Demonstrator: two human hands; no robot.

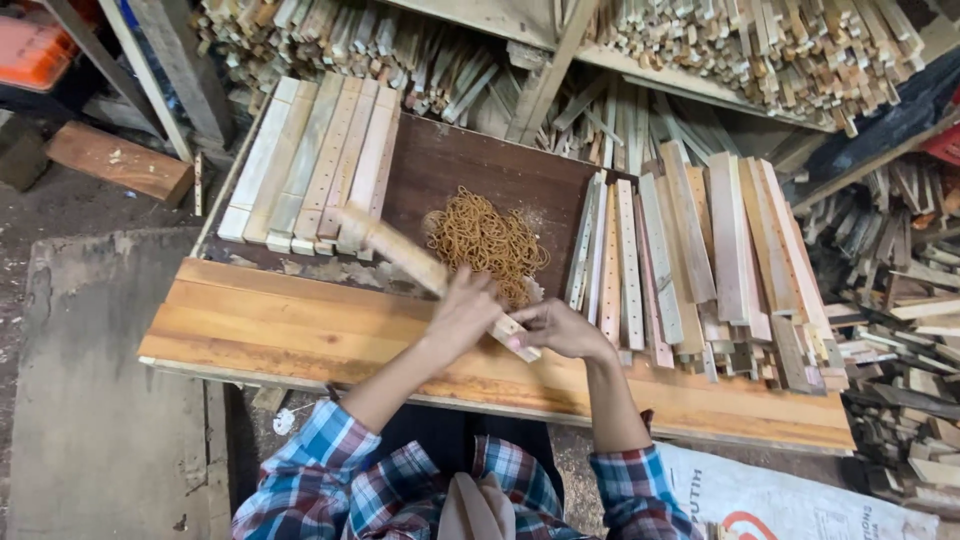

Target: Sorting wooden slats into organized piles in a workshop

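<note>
- Plaid sleeves [330, 470] in blue, red and white fill the near edge of the view, one on each forearm, with a white printed sack [790, 500] lying on the floor to the near right.
- Both hands meet over the near plank of the workbench [300, 330], a surface of orange-brown boards.
- Left hand [462, 312] is closed around the middle of a bundle of wooden slats [420, 265]; the fingers wrap over its top.
- Right hand [560, 328] is closed on the near end of the same bundle, thumb and fingers pinched at its tip (the end face shows pale between them).
- Held bundle runs diagonally, its near end at the hands and its far end pointing up and left, blurred, above the dark tray.
- Dark brown tray [450, 160] sits behind the near plank, and a heap of tan rubber bands [488, 240] lies in its middle, just beyond the hands.
- Stacked pale slats [315, 160] lie in neat rows on the left side of the tray.
- Another spread of slats [690, 250], some with rows of small holes, lies to the right of the rubber bands, less tidy.
- Far shelves [760, 40] hold loose piles of short wooden sticks, and more offcuts are heaped at the right.
- Thick wooden block [120, 160] rests on the floor at the far left.
</note>
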